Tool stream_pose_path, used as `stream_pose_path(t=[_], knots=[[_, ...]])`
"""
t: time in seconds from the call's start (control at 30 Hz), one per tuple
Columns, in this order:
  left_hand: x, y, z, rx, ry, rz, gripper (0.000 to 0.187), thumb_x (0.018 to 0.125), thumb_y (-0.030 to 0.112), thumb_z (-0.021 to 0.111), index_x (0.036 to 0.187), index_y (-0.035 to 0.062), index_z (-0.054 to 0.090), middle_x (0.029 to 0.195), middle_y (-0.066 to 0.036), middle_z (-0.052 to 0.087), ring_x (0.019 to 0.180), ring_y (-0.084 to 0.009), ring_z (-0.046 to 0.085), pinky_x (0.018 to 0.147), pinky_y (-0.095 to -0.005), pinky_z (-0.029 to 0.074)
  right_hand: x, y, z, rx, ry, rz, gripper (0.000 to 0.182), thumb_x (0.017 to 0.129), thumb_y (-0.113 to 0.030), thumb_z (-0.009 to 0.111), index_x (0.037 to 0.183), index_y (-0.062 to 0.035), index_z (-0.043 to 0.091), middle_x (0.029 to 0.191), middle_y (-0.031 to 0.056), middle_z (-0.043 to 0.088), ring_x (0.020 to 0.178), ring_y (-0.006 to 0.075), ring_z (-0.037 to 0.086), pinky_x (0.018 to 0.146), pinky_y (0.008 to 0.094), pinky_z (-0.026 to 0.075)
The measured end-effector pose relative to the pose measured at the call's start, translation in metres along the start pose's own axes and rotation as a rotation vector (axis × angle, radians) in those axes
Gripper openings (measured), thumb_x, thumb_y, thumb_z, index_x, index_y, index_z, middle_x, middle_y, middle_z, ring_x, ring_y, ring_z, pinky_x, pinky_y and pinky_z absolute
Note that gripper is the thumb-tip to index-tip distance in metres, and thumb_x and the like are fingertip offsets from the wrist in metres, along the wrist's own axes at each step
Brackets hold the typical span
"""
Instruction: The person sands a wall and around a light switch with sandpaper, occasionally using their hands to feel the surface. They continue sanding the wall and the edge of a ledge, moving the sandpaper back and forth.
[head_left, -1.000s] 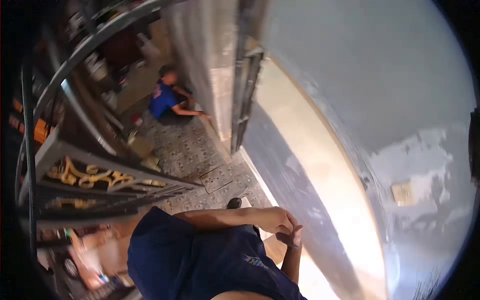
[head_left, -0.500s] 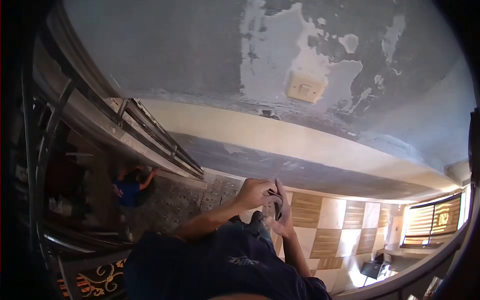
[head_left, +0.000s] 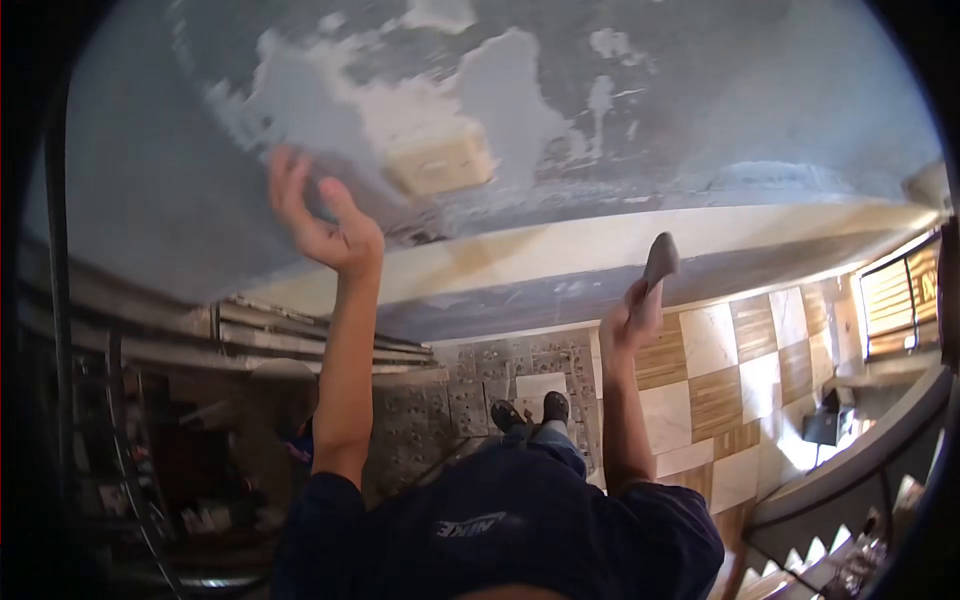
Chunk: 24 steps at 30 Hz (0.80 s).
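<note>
My left hand point(head_left: 325, 220) is raised toward the grey wall point(head_left: 680, 90), its fingers spread and slightly blurred, with nothing in it. Right of those fingers is a cream light switch point(head_left: 440, 165), ringed by pale, patchy areas of filler on the wall. Lower down and to the right, my right hand point(head_left: 635, 320) grips a folded, grey-brown piece of sandpaper point(head_left: 660, 260) that sticks up past the fingers. The sandpaper overlaps the wall's lower cream and grey bands in this view.
Dark metal railings point(head_left: 110, 430) run down the left side. My shoes point(head_left: 530, 411) stand on speckled tiles point(head_left: 400, 420) far below, beside a brown-and-white checkered floor point(head_left: 700, 390). Another person's blue clothing point(head_left: 299, 440) shows partly behind my left arm. A bright window point(head_left: 900, 300) is at far right.
My hands were together around the sandpaper and have come apart. The left rose to the wall by the switch, while the right moved up and rightward with the sandpaper. The view shifted too.
</note>
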<state>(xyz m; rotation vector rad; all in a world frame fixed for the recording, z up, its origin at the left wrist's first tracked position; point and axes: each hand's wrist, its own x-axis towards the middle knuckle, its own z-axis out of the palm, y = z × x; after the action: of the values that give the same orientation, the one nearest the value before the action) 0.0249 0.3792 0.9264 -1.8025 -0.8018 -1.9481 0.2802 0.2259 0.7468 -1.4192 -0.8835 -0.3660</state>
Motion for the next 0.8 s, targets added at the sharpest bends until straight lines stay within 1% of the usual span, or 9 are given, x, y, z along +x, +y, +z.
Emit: stream_pose_path(t=[0.03,0.1,0.17,0.2,0.27,0.4,0.57,0.67,0.8], knots=[[-0.003,-0.007,0.014,-0.028,-0.011,0.011,0.028,0.096,0.01,0.054,0.117,-0.0082,0.058,0.131,-0.025,0.056,0.125,-0.0367,0.052,0.105,-0.0447,0.039,0.01,0.004,0.017,-0.014,0.026,0.012,0.054,0.084,0.016,0.05,0.137,0.0121,0.046,0.089,0.0191,0.067,0.065,0.0195,0.054,0.062,0.03,0.048],[-0.024,-0.023,0.041,-0.031,0.117,0.087,0.048,0.103,0.023,0.04,0.137,-0.0104,0.042,0.15,-0.026,0.034,0.144,-0.0406,0.029,0.116,-0.0477,0.026,0.02,0.001,0.054,0.072,-0.112,0.226,0.067,0.083,0.017,0.047,0.147,0.0119,0.029,0.126,0.0302,0.057,0.099,0.0305,0.062,0.09,0.0363,0.047],[-0.029,-0.034,0.038,0.035,0.055,0.194,0.061,0.104,0.035,0.027,0.145,-0.0104,0.032,0.154,-0.024,0.027,0.148,-0.041,0.02,0.119,-0.05,0.021,0.024,-0.005,0.102,0.02,0.019,-0.056,0.079,0.091,0.003,0.05,0.155,0.0048,0.004,0.16,0.0323,-0.006,0.148,0.0414,0.013,0.118,0.0449,0.016],[-0.028,-0.033,0.04,0.076,0.062,0.172,0.064,0.104,0.038,0.023,0.145,-0.0101,0.032,0.154,-0.023,0.029,0.147,-0.0415,0.021,0.119,-0.0511,0.021,0.03,-0.009,0.115,-0.005,0.063,-0.035,0.079,0.091,0.003,0.05,0.155,0.0048,0.004,0.16,0.0323,-0.006,0.148,0.0414,0.013,0.118,0.0449,0.016],[-0.027,-0.039,0.033,0.158,0.023,0.241,0.066,0.104,0.04,0.02,0.145,-0.01,0.032,0.153,-0.022,0.031,0.146,-0.0423,0.023,0.118,-0.0538,0.024,0.041,-0.023,0.122,0.234,0.12,0.02,0.085,0.097,-0.024,0.047,0.153,0.0048,-0.011,0.156,0.0315,-0.024,0.146,0.0451,-0.02,0.118,0.0484,-0.009],[-0.026,-0.044,0.038,0.072,0.05,0.194,0.064,0.105,0.042,0.021,0.143,-0.0068,0.037,0.153,-0.026,0.029,0.145,-0.039,0.026,0.115,-0.0548,0.03,0.066,-0.004,0.126,0.153,0.222,0.005,0.089,0.1,-0.053,0.027,0.151,0.0099,-0.011,0.159,0.028,-0.018,0.149,0.0406,-0.014,0.119,0.0479,-0.007],[-0.029,-0.057,0.028,0.026,-0.019,0.243,0.066,0.105,0.043,0.014,0.143,-0.0057,0.036,0.155,-0.025,0.027,0.146,-0.0377,0.024,0.115,-0.0546,0.029,0.105,0.06,0.1,-0.01,0.266,0.035,0.091,0.099,-0.063,0.012,0.152,0.0101,-0.001,0.163,0.0246,0.0,0.151,0.0374,0.001,0.12,0.0488,-0.003],[-0.025,-0.046,0.025,0.043,-0.029,0.233,0.064,0.106,0.041,0.012,0.143,-0.0046,0.037,0.156,-0.022,0.027,0.147,-0.0362,0.022,0.117,-0.0535,0.026,0.141,0.104,0.078,0.055,0.346,0.158,0.094,0.098,-0.067,0.01,0.152,0.0093,0.0,0.163,0.0243,-0.001,0.15,0.0373,0.002,0.121,0.0479,-0.003],[-0.031,-0.047,0.06,-0.046,0.036,0.184,0.065,0.103,0.044,0.018,0.144,-0.0038,0.037,0.156,-0.022,0.028,0.147,-0.037,0.021,0.117,-0.0545,0.024,0.15,0.098,0.069,-0.047,0.323,0.009,0.102,0.092,-0.075,0.009,0.153,0.006,-0.001,0.162,0.0243,-0.004,0.15,0.0362,0.005,0.121,0.0498,0.001]])
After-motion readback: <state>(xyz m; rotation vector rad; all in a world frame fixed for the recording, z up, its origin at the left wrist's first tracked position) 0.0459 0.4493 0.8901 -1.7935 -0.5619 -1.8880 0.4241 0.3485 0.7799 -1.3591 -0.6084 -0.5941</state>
